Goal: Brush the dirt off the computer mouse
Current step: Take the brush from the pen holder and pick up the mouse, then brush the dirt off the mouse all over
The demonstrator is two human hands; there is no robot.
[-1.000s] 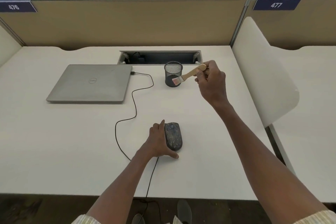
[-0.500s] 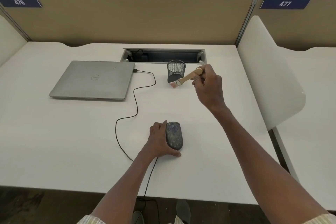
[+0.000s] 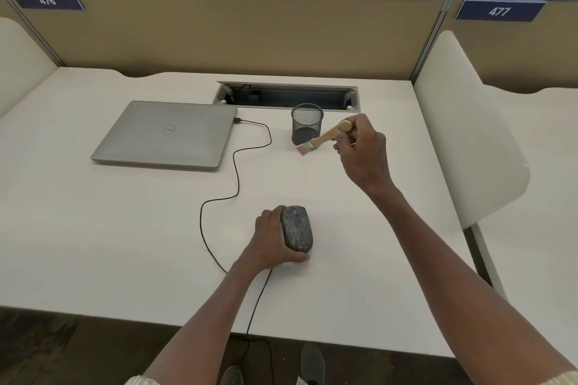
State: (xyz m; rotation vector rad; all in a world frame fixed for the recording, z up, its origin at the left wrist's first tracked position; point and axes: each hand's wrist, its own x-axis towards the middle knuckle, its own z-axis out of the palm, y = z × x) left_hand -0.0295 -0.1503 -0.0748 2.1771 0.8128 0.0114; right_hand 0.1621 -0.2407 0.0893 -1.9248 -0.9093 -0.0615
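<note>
A dark, dirt-speckled computer mouse (image 3: 297, 228) lies on the white desk (image 3: 125, 244) near its front middle. My left hand (image 3: 271, 241) grips it from the left side, thumb curled under its near end. My right hand (image 3: 362, 150) is raised above the desk, further back and to the right, and holds a small wooden-handled brush (image 3: 325, 136). The pinkish bristles point down and left, beside a black mesh pen cup (image 3: 307, 123). Brush and mouse are well apart.
A closed grey laptop (image 3: 165, 134) lies at the back left, with a black cable (image 3: 237, 178) looping across the desk to the front edge. A cable slot (image 3: 286, 97) is cut in the desk's back. A white divider (image 3: 469, 141) bounds the right side.
My right hand with the brush has come down and slightly nearer, so the bristles now sit below the pen cup's base. My left hand's fingers have curled tighter around the mouse.
</note>
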